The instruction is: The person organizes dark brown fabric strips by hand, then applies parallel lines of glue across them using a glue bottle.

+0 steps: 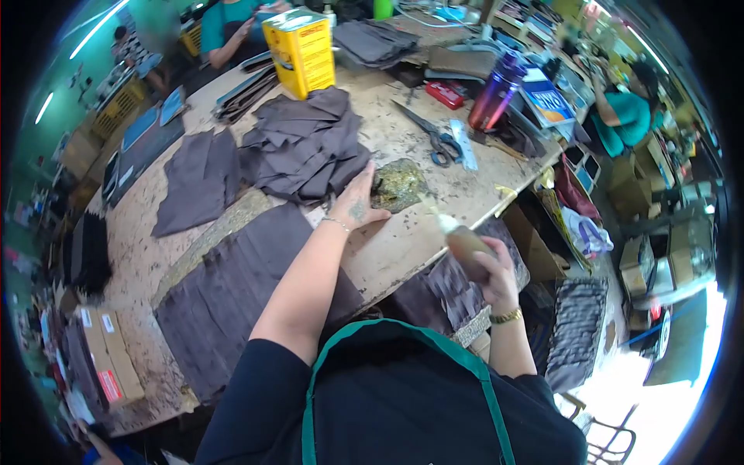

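My right hand is wrapped round a brownish squeeze bottle with a whitish nozzle, tilted so the tip points up and left over the table edge. My left hand lies on the table with thumb and fingers apart, its fingertips at the edge of a heap of dark brown fabric-like pieces. Just right of these fingers is a shiny, crusted yellowish-green patch on the tabletop. Rows of dark strips lie flat to the left of my left forearm.
Scissors, a purple bottle and a red box sit on the far right of the worktable. A yellow tin stands behind the heap. Co-workers are across the room. More dark pieces hang at the near edge.
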Demonstrator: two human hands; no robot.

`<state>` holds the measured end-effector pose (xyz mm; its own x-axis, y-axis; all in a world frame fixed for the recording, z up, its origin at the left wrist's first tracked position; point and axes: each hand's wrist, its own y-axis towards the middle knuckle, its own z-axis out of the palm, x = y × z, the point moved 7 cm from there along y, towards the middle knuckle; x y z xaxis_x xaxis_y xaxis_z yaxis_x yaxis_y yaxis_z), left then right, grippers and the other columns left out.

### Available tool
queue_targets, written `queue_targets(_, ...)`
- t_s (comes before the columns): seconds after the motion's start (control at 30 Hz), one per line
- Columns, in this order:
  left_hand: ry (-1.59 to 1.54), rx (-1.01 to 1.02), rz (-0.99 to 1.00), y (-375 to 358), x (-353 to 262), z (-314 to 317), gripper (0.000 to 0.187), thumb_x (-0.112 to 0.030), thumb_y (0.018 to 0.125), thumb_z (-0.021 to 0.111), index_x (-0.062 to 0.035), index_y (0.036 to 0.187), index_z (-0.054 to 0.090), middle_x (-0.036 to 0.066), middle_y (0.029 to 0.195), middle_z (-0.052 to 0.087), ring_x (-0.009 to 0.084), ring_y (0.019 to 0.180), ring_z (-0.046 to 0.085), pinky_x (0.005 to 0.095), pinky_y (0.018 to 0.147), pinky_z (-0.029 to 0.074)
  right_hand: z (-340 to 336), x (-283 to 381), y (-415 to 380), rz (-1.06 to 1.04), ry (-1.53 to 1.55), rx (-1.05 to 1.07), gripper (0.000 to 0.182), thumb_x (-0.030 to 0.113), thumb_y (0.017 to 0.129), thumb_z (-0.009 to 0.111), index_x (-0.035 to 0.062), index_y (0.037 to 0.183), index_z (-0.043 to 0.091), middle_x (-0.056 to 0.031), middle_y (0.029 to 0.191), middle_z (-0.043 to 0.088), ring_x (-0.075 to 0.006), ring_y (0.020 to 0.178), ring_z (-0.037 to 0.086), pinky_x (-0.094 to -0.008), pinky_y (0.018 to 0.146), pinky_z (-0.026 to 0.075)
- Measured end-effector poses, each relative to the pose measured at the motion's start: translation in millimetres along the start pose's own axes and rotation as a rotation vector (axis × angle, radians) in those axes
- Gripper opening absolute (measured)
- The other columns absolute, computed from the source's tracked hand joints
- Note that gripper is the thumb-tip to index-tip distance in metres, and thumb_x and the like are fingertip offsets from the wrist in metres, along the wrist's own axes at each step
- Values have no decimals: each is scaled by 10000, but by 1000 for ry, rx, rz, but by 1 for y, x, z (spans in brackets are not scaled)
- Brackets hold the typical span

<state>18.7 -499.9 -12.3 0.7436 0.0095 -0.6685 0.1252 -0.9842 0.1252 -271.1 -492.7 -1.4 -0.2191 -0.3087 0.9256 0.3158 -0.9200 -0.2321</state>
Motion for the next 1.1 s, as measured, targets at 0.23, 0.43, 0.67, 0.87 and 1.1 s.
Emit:
queue_targets(0.23,335,-172,81,-34,-38,-19,800,-119,637,669,-38,1320,261,235,1331,285,383,1257,241,390,996,302,9,-13,-10,189,1020,455,642,473,781,556,35,1225,405,-175,1139,495,-294,971,516,-389,698,502)
queue_targets(0.43,-169,-469,171,-202,-79,-115,294,-75,760,604,-13,1045,569,140,1031,570,251,910,572,329,785,455,46,-40,-18,151,646,519,630,398,756,599,31,1227,397,-158,1111,520,-284,941,539,-351,636,520)
queue_targets(0.67,-1253,-961,-996,-476,1,-23,97,-150,834,538,-56,855,553,63,760,601,126,693,586,207,577,445,129,-82,-22,361,470,627,645,471,754,555,24,1205,439,-156,1080,551,-317,994,536,-429,813,462)
queue_targets(0.87,-1576,-900,-731,-428,21,-12,160,-144,863,523,-33,979,528,108,1013,596,175,889,602,240,690,481,175,-89,-15,444,535,836,594,455,794,543,18,1185,450,-143,1103,536,-284,1034,513,-373,738,513)
queue_targets(1.1,-1540,-982,-910,-439,26,-27,164,-140,867,507,-30,988,517,110,978,602,198,877,608,249,672,485,185,-104,-14,495,547,748,588,464,758,574,50,1164,472,-127,1068,561,-300,919,572,-370,669,509)
